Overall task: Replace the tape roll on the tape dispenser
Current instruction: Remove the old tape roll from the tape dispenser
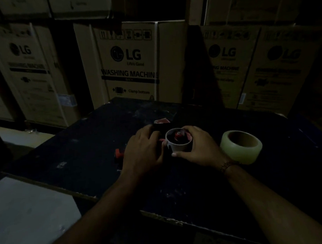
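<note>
A red and black tape dispenser point(161, 122) lies on the dark table point(85, 146), mostly hidden under my hands. An empty pale cardboard core point(179, 145) sits on its red hub point(178, 135). My right hand point(200, 147) grips the core, with fingers curled round its far side and thumb at its near side. My left hand point(143, 149) rests on the dispenser body left of the core, fingers bent over it. A full roll of clear tape point(241, 146) lies flat on the table to the right of my right hand, untouched.
Large cardboard appliance boxes point(129, 63) stand stacked right behind the table. A pale floor or surface point(29, 213) lies lower left. The scene is very dim. A red part of the dispenser point(119, 153) pokes out left of my left hand.
</note>
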The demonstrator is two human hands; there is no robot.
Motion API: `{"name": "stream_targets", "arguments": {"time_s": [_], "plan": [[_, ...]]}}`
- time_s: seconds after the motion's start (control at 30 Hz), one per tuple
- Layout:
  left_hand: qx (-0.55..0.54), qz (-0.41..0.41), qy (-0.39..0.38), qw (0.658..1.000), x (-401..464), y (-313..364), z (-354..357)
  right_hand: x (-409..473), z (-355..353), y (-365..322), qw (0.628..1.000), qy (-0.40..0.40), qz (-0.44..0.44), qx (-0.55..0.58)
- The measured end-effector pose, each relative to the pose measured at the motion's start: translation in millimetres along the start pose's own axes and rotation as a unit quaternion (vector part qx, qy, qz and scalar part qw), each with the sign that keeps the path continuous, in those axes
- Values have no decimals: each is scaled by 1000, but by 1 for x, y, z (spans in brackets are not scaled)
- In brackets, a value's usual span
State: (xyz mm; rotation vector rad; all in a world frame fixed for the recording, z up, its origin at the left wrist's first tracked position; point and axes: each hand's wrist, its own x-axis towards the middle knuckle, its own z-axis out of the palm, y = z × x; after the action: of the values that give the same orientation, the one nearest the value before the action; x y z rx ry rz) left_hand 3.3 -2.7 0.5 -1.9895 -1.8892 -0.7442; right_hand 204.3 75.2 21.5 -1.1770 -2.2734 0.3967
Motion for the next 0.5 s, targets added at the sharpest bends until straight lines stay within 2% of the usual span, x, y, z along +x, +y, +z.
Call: {"name": "stream_targets", "arguments": {"time_s": [0.1,0.23,0.4,0.5], "plan": [[-38,-43,36,998,-3,2,-2,-4,2,0,999,19,-19,25],[-50,-120,37,991,-5,1,-3,-8,5,-4,997,46,-31,48],[-69,-127,60,988,-6,0,-2,-14,5,-7,994,68,-51,63],[-125,-89,100,983,-7,1,-4,-14,4,-11,992,90,-67,63]]}}
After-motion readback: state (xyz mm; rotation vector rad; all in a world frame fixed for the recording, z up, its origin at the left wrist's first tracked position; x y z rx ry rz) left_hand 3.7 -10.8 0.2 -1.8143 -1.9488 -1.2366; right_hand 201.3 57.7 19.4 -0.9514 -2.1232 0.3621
